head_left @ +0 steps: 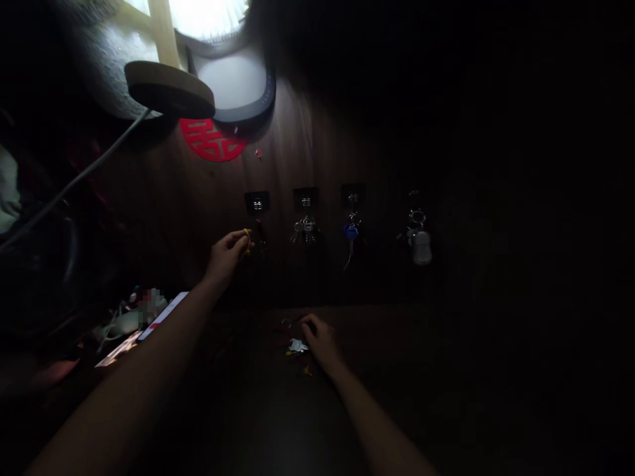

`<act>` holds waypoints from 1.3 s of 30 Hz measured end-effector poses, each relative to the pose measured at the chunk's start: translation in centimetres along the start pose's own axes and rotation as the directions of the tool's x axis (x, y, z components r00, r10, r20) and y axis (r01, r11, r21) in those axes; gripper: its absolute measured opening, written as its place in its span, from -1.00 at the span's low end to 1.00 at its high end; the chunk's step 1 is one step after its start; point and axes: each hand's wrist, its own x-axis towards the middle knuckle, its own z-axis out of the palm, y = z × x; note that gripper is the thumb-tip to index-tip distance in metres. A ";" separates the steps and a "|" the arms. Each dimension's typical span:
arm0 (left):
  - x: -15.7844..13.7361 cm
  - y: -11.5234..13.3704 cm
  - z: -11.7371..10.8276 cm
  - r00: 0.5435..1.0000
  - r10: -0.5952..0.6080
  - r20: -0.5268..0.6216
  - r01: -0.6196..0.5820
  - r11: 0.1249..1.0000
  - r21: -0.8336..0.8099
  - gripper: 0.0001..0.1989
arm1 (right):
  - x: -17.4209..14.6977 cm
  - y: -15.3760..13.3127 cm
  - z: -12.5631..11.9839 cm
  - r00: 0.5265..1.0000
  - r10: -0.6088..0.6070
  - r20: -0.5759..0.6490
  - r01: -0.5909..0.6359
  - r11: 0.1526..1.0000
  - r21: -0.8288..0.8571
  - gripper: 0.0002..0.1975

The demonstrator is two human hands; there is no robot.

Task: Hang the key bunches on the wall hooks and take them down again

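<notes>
My left hand (228,256) is raised against the dark wood panel, its fingers pinched on a small yellow thing (247,239) whose kind the dim light hides. Just to its right, a dark hanging item with a little red on it dangles from the leftmost hook (257,205). Lower down, my right hand (321,338) rests on the dark table with fingers curled; what they grip, if anything, is hard to see. By its fingertips lie a white charm-like piece (298,345), a metal ring (286,323) and a small yellow-orange piece (307,371).
Along the panel hang a bunch of keys (308,226), a blue tag (351,231) with keys, and a car key fob (421,248). Above left are a round lamp base (169,90) with a cable and a red paper cut-out (213,140). A lit phone-like screen (166,315) lies left.
</notes>
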 end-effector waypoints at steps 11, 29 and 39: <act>4.2 0.6 2.4 0.957 0.281 -0.074 -0.249 0.924 0.291 -0.82 | 0.1 -0.1 0.0 1.000 0.030 0.010 -0.029 0.999 -0.014 -0.82; 4.1 -0.7 2.6 0.894 0.449 0.018 -0.383 0.741 0.551 -0.90 | 0.0 -0.1 0.1 0.999 0.046 0.021 -0.046 0.999 -0.005 -0.83; 2.5 -3.8 1.9 0.919 0.393 -0.037 -0.338 0.832 0.439 -0.79 | 0.0 0.0 0.1 0.998 0.049 0.045 -0.049 0.999 0.000 -0.81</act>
